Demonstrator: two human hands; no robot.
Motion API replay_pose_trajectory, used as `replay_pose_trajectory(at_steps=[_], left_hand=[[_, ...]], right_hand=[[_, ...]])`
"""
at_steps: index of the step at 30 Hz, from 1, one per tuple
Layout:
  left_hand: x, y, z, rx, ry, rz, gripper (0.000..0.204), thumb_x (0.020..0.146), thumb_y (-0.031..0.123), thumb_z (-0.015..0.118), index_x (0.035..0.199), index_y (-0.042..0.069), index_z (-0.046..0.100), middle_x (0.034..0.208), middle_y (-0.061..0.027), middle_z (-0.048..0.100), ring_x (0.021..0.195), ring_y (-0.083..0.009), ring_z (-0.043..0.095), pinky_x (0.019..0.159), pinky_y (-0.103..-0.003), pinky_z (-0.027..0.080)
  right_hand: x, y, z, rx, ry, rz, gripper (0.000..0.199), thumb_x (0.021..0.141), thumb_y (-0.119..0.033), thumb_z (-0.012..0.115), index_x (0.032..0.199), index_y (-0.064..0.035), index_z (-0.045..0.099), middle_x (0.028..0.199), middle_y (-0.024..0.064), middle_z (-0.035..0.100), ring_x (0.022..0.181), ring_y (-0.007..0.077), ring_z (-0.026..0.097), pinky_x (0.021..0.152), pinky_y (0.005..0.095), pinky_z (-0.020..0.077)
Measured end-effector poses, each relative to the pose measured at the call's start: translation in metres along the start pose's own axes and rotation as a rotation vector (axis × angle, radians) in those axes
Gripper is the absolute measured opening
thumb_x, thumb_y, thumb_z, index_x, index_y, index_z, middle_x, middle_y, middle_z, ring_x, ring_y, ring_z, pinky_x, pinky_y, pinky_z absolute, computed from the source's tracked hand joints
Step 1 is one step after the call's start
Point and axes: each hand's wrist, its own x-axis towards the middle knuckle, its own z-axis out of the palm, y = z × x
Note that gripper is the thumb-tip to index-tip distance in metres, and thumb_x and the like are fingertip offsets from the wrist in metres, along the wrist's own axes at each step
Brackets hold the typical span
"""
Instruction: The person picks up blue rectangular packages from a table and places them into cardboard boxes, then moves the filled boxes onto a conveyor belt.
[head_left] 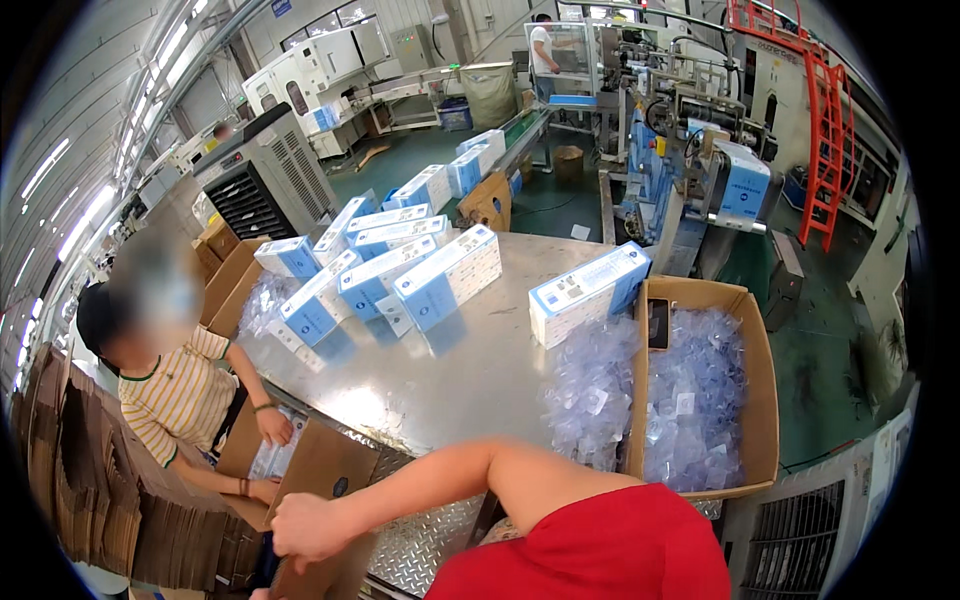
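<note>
My right arm, in a red sleeve, reaches across to the lower left. My right hand (308, 530) is closed in a fist against the brown cardboard carton (325, 465); what its fingers grip is hidden. Only a sliver of my left hand (261, 594) shows at the lower edge, below the right one, its fingers out of sight. On the carton's far side, a co-worker in a striped shirt has both hands (274, 428) at its opening. Clear plastic packs (275, 455) lie inside, beneath those hands.
Blue-and-white boxes (447, 277) stand on the metal table (470, 370), with one more box (588, 293) at its right. A carton (762, 420) holds clear plastic pieces; others are heaped beside it (595, 385). Flattened cardboard (90, 480) is stacked at left. A conveyor (525, 140) runs behind.
</note>
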Motion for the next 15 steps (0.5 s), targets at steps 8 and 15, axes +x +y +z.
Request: replay_pose_trajectory(at_steps=[8, 15], left_hand=[[0.015, -0.041, 0.109, -0.114, 0.263, -0.149, 0.02, 0.092, 0.025, 0.055, 0.095, 0.007, 0.064, 0.093, -0.0151, 0.064, 0.086, -0.0349, 0.06, 0.075, -0.044, 0.048], [0.02, -0.095, 0.203, -0.135, 0.493, -0.678, 0.033, 0.081, 0.037, 0.065, 0.081, 0.004, 0.071, 0.097, -0.0171, 0.066, 0.096, -0.0368, 0.059, 0.088, -0.046, 0.044]], right_hand=[[-0.081, 0.122, 0.045, -0.109, -0.351, 0.217, 0.034, 0.068, -0.043, 0.069, 0.077, -0.0109, 0.07, 0.074, 0.0119, 0.067, 0.075, 0.0328, 0.065, 0.064, 0.0433, 0.0513], [-0.052, 0.077, 0.062, -0.397, -0.407, 0.213, 0.015, 0.08, -0.016, 0.056, 0.09, -0.005, 0.058, 0.075, 0.0109, 0.067, 0.069, 0.0245, 0.069, 0.053, 0.0416, 0.0527]])
